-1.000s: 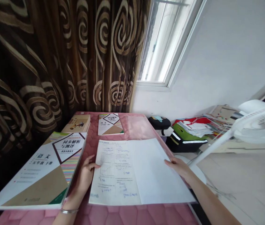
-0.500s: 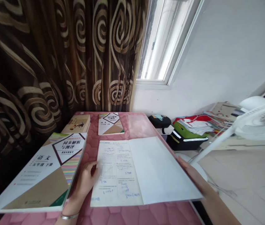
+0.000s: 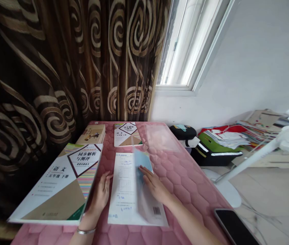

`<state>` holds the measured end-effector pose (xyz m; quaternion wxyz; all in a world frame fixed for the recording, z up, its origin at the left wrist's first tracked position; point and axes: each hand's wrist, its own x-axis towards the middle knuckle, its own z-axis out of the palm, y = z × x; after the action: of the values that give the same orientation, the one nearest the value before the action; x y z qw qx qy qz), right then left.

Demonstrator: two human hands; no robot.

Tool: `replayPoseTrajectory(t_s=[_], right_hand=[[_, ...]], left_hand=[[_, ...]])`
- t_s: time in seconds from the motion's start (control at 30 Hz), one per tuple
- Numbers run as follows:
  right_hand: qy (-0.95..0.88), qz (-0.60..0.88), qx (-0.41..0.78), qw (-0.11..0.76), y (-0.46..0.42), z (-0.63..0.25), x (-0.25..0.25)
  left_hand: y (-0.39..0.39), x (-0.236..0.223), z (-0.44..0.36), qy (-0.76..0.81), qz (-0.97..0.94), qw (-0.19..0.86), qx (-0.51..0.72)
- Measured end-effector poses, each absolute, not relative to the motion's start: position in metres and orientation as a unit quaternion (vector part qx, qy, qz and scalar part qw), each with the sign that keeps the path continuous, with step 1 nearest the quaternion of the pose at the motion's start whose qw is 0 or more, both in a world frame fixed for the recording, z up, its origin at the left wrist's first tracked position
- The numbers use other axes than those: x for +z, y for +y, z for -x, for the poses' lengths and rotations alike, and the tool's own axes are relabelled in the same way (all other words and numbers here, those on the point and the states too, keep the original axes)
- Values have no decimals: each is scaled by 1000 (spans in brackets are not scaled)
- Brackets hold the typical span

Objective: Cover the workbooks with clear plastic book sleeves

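Note:
A printed test paper [image 3: 122, 194] with blue handwriting lies on the pink quilted surface [image 3: 185, 187]. Its right half is folding over to the left, blurred, with a light-blue patch and a barcode on its outer side. My right hand [image 3: 154, 185] lies against that folding half, fingers stretched out and pressing on it. My left hand [image 3: 102, 192], a silver bangle on its wrist, is just left of the paper's left edge. Its fingers are loosely apart, holding nothing. Left of it is a stack of large workbooks [image 3: 54, 190] with Chinese titles.
A smaller pile of brown-covered booklets [image 3: 92, 133] and a workbook [image 3: 126, 134] lie at the far end, near a clear plastic sheet [image 3: 162, 137]. A phone [image 3: 233, 226] rests at the right edge. Beyond stand a white fan [image 3: 256, 156] and a black-and-green bag [image 3: 210, 153].
My right hand has swung the paper's right half from lying open on the right over to the left. The phone has become visible. My left hand has opened and stays beside the paper.

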<state>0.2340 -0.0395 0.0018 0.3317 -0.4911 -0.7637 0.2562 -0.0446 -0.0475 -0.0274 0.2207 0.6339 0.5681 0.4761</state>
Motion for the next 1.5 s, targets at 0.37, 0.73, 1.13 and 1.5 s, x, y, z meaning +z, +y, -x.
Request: replayPoseTrajectory(t_s=[0.37,0.73,1.13,1.5], right_hand=[[-889,425,107,132,-53,-196,-7],[-890,433,106,98,51,-116,-3],[-878,446,97,143,17,-119,-5],[-775,618,65,117,26,-212,4]], left_hand=[[-48,-38,43,552,-690,159,440],[-60,-48,40,546,-761,14,350],[-60,-46,42,541,-780,-11,314],[-56,-39,46,528,-779,18,336]])
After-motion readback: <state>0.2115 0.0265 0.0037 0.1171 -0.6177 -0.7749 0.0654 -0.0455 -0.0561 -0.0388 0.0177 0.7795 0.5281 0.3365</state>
